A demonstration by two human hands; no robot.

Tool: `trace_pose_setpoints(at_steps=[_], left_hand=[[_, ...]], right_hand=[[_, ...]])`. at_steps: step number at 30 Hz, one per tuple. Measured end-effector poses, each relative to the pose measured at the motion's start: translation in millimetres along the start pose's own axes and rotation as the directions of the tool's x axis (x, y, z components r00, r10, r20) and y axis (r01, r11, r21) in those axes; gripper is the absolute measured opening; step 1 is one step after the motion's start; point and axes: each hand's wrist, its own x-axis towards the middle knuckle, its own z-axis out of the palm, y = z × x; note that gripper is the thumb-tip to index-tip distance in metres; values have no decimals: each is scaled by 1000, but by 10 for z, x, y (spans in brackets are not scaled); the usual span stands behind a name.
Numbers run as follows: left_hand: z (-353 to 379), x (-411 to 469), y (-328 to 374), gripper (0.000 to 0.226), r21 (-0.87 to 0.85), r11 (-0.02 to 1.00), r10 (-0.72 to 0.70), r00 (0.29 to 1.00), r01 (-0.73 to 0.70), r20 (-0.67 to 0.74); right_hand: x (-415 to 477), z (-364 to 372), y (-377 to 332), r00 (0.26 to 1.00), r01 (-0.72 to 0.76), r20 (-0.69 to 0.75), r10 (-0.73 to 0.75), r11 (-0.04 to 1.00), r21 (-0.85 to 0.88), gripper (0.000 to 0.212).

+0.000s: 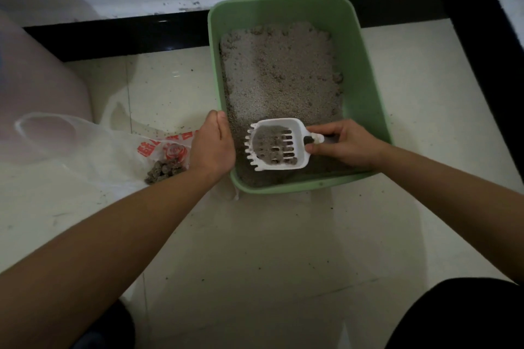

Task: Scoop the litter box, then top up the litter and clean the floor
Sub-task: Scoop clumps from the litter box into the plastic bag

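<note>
Green box (365, 88) sits on the floor (269, 235), half full of litter (280, 73). Right hand (344, 143) grips the white scoop (276, 144), seemingly just above the litter; left hand (212, 144) clasps the box rim. Bag (113, 150) with clumps (166, 170) lies beside.

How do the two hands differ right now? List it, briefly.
The left hand grips the near-left rim of the green litter box; the right hand holds the white scoop by its handle. The left hand sits at the box's edge, the right hand over the litter inside. Both are curled round something.
</note>
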Motion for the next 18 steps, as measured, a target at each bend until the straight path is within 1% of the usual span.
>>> trace_pose_setpoints(at_steps=[3,5,11,14,18], left_hand=[[8,4,2,35,17,1000,-7,1000,7,-10],[10,2,13,34,19,1000,-5,1000,6,-12],[21,12,2,34,12,1000,2,999,-2,-38],[24,16,-2,34,19,1000,23,999,-22,-39],[17,31,-21,34,20,999,41,999,-41,-23]], right_hand=[[-41,-19,26,1000,17,-14,-18,997,-73,44],[-66,-33,25,999,28,-36,-30,998,-63,45],[-131,-58,-43,995,91,-24,-92,995,-52,42],[-160,-91,-52,997,82,-10,-82,995,-64,42],[-202,-108,-76,998,54,48,-49,991,-123,42]])
